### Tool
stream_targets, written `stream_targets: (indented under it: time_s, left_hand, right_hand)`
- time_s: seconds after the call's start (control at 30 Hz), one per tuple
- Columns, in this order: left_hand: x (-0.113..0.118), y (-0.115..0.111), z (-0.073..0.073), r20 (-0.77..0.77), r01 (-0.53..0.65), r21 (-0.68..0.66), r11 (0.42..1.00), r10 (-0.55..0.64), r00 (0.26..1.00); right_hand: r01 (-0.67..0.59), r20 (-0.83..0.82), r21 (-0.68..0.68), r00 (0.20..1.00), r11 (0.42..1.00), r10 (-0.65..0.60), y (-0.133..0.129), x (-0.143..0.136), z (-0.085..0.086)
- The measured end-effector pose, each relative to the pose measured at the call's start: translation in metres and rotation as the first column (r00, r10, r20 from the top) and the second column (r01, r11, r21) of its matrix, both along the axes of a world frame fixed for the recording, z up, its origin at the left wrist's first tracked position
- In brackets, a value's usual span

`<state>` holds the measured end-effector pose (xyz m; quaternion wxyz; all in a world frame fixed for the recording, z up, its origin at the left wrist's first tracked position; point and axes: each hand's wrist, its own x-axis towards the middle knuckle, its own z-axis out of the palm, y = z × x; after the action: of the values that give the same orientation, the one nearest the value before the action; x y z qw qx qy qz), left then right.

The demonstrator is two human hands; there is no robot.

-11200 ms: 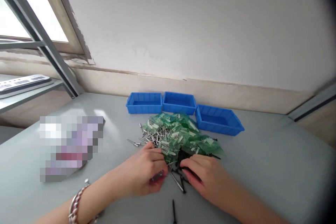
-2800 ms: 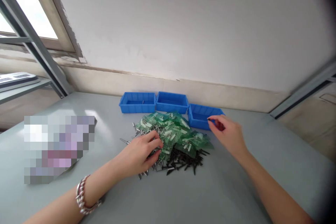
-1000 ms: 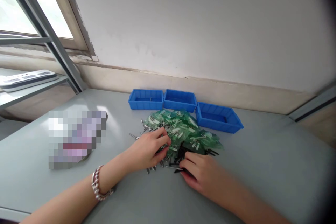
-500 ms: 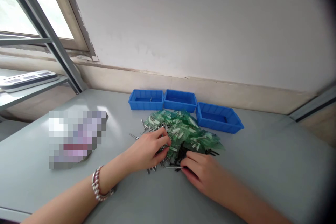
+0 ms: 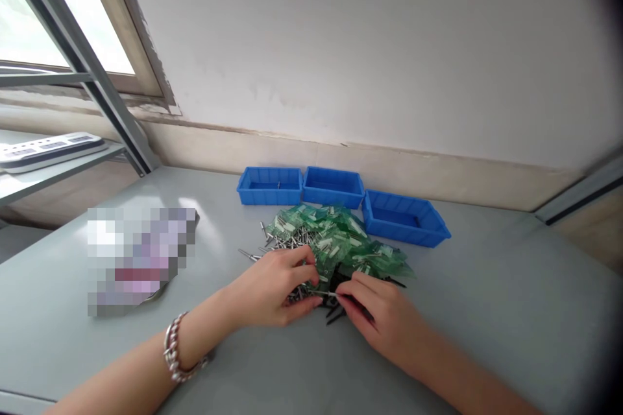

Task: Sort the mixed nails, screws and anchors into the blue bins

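Observation:
My right hand (image 5: 384, 308) pinches a thin silver metal pin (image 5: 325, 293) between thumb and fingers, with its free end pointing left. My left hand (image 5: 282, 282) is curved around that end, thumb and fingers apart; whether it touches the pin is hard to see. Beneath and behind both hands lies a heap of loose silver metal pins (image 5: 300, 236), partly covered by my left hand. Green plastic bags (image 5: 335, 224) with small white and silver pieces inside are piled on it. Black screw-like pieces (image 5: 335, 316) lie beside my right fingertips.
Along the wall stand a left blue bin (image 5: 270, 196) with a small silver piece inside, a middle blue bin (image 5: 333, 196), and a right blue bin (image 5: 406, 231) holding something dark. A pixelated object (image 5: 146, 266) lies left on the grey table (image 5: 272, 369). A power strip (image 5: 53, 150) rests on a side shelf.
My right hand has raised the silver pin slightly from the table. My left thumb has come to the right, toward the pin's free end. Black pieces beneath show more.

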<state>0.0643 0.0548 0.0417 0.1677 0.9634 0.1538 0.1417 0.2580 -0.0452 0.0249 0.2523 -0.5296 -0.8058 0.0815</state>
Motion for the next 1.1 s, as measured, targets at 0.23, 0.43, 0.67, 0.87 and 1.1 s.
stream_targets:
  time_s: [0.23, 0.43, 0.67, 0.87, 1.1]
  left_hand:
    - [0.001, 0.003, -0.003, 0.062, 0.029, -0.023, 0.999, -0.027, 0.998]
    - [0.002, 0.003, 0.0, 0.109, -0.004, 0.028, 1.0, 0.0, 0.994]
    - [-0.026, 0.056, 0.022, 0.327, -0.58, 0.223, 0.783, 0.501, 0.801]
    - [-0.033, 0.099, 0.03, 0.372, -0.793, 0.317, 0.52, 0.701, 0.609]
    - [-0.025, 0.119, 0.018, 0.374, -0.816, 0.341, 0.467, 0.729, 0.574]
  right_hand:
    - [0.04, -0.03, 0.081, 0.999, 0.996, -0.038, 0.001, 0.0, 0.002]
    - [0.081, -0.005, 0.101, 0.997, 0.992, -0.081, 0.003, 0.002, 0.002]
    - [0.104, 0.047, 0.109, 0.993, 0.989, -0.109, 0.004, 0.003, 0.003]
    - [0.14, 0.113, 0.164, 0.981, 0.976, -0.16, 0.003, 0.003, -0.002]
    - [0.255, 0.124, 0.194, 0.951, 0.947, -0.282, 0.006, 0.01, 0.001]
